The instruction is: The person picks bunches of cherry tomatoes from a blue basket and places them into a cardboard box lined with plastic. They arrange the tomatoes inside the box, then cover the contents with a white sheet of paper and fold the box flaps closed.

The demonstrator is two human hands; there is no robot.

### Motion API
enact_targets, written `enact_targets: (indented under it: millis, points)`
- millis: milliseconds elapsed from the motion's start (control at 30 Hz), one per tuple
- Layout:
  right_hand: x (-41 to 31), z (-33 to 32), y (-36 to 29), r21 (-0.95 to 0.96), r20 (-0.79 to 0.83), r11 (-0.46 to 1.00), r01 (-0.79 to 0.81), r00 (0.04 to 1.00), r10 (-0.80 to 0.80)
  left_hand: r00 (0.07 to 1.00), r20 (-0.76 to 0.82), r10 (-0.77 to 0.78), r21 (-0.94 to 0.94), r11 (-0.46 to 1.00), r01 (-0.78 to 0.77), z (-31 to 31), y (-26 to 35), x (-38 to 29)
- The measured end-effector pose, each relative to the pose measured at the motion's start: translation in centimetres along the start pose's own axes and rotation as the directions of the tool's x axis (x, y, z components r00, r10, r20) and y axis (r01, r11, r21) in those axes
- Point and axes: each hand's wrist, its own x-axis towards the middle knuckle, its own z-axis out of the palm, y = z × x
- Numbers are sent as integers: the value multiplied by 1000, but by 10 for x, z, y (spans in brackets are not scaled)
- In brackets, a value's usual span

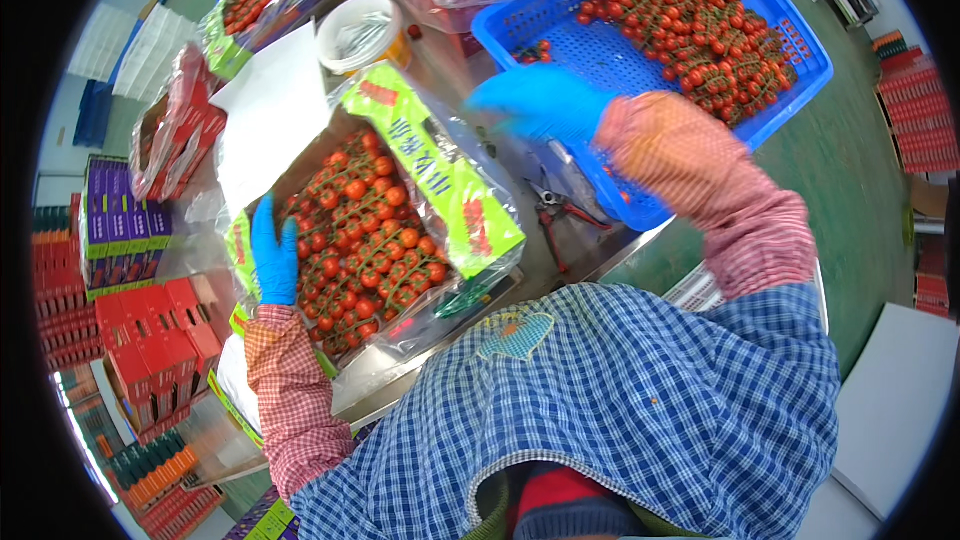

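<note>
A cardboard box with bright green flaps (435,169), lined with clear plastic film, stands on the table, filled with cherry tomatoes on the vine (360,232). My left hand (276,251), in a blue glove, rests at the box's left inner edge beside the tomatoes, fingers apart. My right hand (544,101), also gloved in blue, is blurred over the near left rim of a blue plastic crate (806,101); whether it holds anything cannot be told. More vine tomatoes (697,30) are heaped in the crate's far right part, with a small cluster (534,52) at its left.
Red-handled pruning shears (559,217) lie between box and crate. A white bucket (360,34) stands behind the box, near a white sheet (277,116). Further filled boxes (262,0) are at the back left. Red boxes (154,349) are stacked at the left.
</note>
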Motion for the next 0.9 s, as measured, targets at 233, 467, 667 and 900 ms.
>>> enact_targets:
  millis: [233, 467, 667, 900]
  points:
    - [-171, -48, 99, -376, 710, 879, 293, 701, 70, 878, 147, 457, -329, 859, -392, 95, 184, 114]
    - [-165, -36, 124, -117, 662, 841, -529, 590, 463, 538, 582, 610, -430, 792, -433, 246, 316, 149]
    - [-141, -109, 114, 353, 858, 195, -915, 400, 323, 280, 879, 385, -476, 733, 486, 269, 327, 182]
    - [-113, -157, 95, 822, 192, 226, -523, 629, 754, 479, 783, 397, -586, 213, 782, 260, 347, 180]
